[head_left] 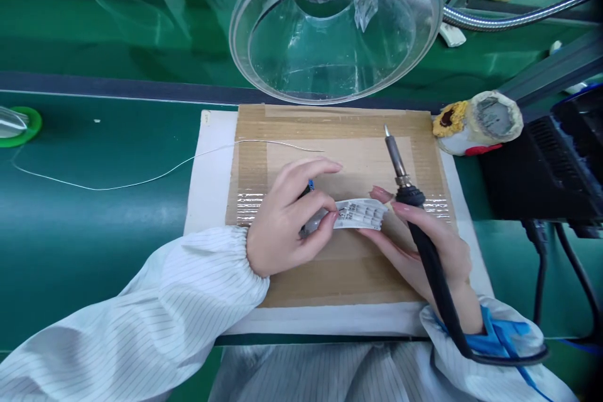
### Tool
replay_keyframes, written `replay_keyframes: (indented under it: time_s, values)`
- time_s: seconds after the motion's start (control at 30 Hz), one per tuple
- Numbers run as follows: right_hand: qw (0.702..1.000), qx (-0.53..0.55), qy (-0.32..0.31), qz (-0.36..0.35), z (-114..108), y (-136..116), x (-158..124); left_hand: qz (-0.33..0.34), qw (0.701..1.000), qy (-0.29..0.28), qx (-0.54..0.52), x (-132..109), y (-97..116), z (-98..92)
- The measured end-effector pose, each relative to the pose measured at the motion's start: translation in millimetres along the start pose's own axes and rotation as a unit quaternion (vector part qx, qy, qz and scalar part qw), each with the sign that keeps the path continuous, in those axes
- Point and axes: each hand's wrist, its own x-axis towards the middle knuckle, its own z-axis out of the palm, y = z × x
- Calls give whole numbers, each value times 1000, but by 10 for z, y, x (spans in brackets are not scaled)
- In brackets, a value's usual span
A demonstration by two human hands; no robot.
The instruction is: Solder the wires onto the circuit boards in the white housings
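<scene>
My left hand (294,217) pinches thumb and forefinger at the left edge of a small white sheet of printed labels (360,213). A small blue part (310,185) shows between its fingers, mostly hidden. On the sheet's other side, my right hand (436,245) supports the right end with its fingers. Across that same hand lies a black soldering iron (426,242), its metal tip pointing up and away. Both hands are over a cardboard-covered board (292,289).
A thin solder wire (174,168) runs from a green-rimmed spool (32,127) at left. Above hangs a clear round fume hood (334,85). Right of the board stand a tip-cleaning pot (494,118) and a black box (509,182) with cables. A blue wrist strap (499,333) circles my right wrist.
</scene>
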Motion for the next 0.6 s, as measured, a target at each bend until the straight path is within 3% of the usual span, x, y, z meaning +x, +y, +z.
replay_keyframes:
  time_s: [0.17,0.33,0.43,0.53,0.6]
  values:
    - [997,-10,50,-51,-11,-15,8,42,998,34,22,12,38,-22]
    - [998,-5,50,-27,9,1,-34,47,998,40,24,9,36,-33]
    - [999,-21,36,-3,7,25,-97,37,999,14,-10,20,-33,-108]
    - [999,-8,39,-2,28,37,-148,-78,990,-46,-107,18,-115,-268]
    - [998,13,60,-34,77,34,-141,-195,956,-120,-181,-10,-157,-417]
